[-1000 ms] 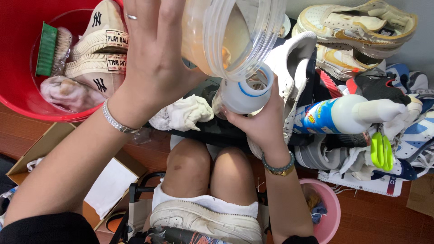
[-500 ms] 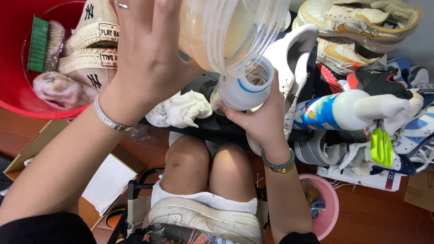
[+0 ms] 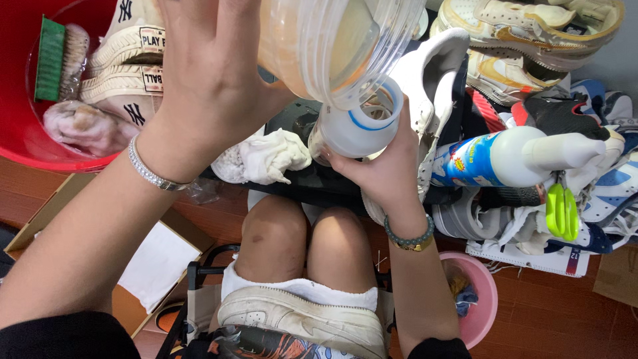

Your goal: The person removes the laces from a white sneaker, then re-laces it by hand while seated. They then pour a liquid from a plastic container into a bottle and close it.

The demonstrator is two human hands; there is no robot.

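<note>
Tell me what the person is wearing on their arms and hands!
The left hand has a sparkly silver bracelet at the wrist. The right hand has a bracelet of round green beads with a bit of gold. Both forearms are bare, with dark sleeves pushed up by the elbows. No gloves.

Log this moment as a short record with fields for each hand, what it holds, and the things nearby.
left hand: holds large clear jar of pale yellowish liquid, tilted mouth-down
right hand: grip around small white bottle, open mouth under the jar's rim
lap: white sneaker
left side: red basin with green brush
right side: pile of sneakers, spray bottle, pink bowl
</note>
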